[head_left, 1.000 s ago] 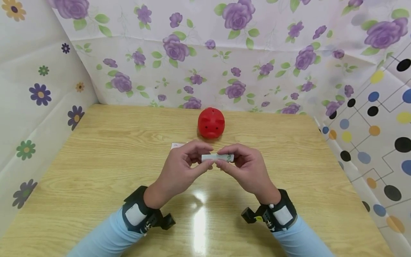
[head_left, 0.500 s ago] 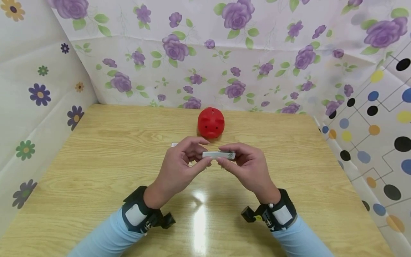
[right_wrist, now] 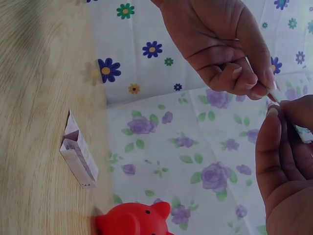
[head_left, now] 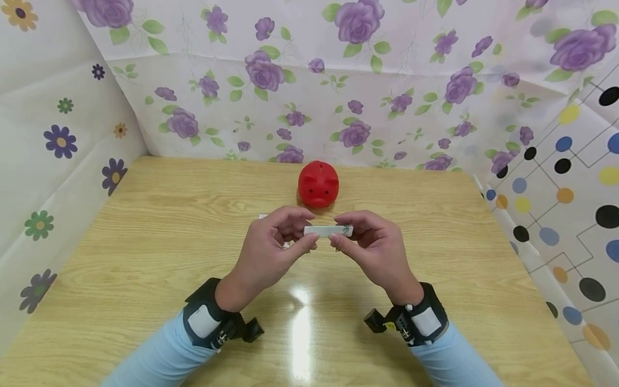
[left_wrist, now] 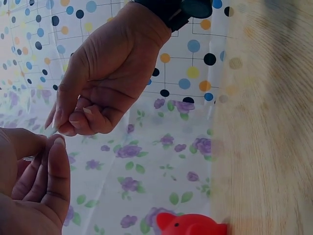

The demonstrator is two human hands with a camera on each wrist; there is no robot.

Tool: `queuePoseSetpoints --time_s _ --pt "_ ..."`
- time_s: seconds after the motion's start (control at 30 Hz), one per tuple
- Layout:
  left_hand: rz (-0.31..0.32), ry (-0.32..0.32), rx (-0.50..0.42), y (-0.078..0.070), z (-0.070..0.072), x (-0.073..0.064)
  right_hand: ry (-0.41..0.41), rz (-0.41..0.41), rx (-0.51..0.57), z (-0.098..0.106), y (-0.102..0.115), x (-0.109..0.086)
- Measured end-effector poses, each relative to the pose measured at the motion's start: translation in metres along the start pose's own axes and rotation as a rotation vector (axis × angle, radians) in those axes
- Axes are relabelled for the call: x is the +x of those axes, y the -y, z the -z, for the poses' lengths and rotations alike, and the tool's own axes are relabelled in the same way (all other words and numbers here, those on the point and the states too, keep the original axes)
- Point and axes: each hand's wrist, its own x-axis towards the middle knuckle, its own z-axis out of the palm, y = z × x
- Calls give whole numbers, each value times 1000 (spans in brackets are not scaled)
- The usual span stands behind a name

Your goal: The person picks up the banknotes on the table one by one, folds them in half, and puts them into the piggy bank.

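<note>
A narrow, pale strip of folded paper (head_left: 322, 231), with dark green print at its right end, is held level above the table. My left hand (head_left: 273, 244) pinches its left end between thumb and fingers. At the printed end, my right hand (head_left: 374, 244) pinches it the same way. In both wrist views the fingers hide most of the strip. Beyond the hands a red piggy bank (head_left: 318, 185) stands on the table, its coin slot on top. A second folded paper piece (right_wrist: 80, 159), whitish with faint print, rests on the table, mostly behind my left hand in the head view.
The wooden table (head_left: 184, 199) meets a flower-printed cloth (head_left: 309, 107) at the back. A cloth with coloured dots (head_left: 570, 215) bounds the right side and a daisy-patterned one (head_left: 58, 188) the left.
Both hands and the paper strip have risen slightly in the head view. The thumbs have spread a little further apart along the strip. The piggy bank has stayed put.
</note>
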Motion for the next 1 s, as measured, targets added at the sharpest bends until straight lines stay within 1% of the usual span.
queuePoseSetpoints --time_s 0.2,0.43,0.6,0.73,0.87,1.0 --pt "33 -16 -23 0 2 1 -25 -32 -11 4 -1 1" --pt "27 -28 4 -1 3 1 -6 -41 -22 6 -2 1" --pt "10 -34 7 0 3 2 4 -54 19 7 -1 2" --pt "15 -34 -1 1 3 2 3 -50 63 7 1 2" --pt "26 -11 -44 2 3 2 11 -26 108 6 0 2" --pt "50 19 -121 1 4 3 19 -17 140 7 1 2"
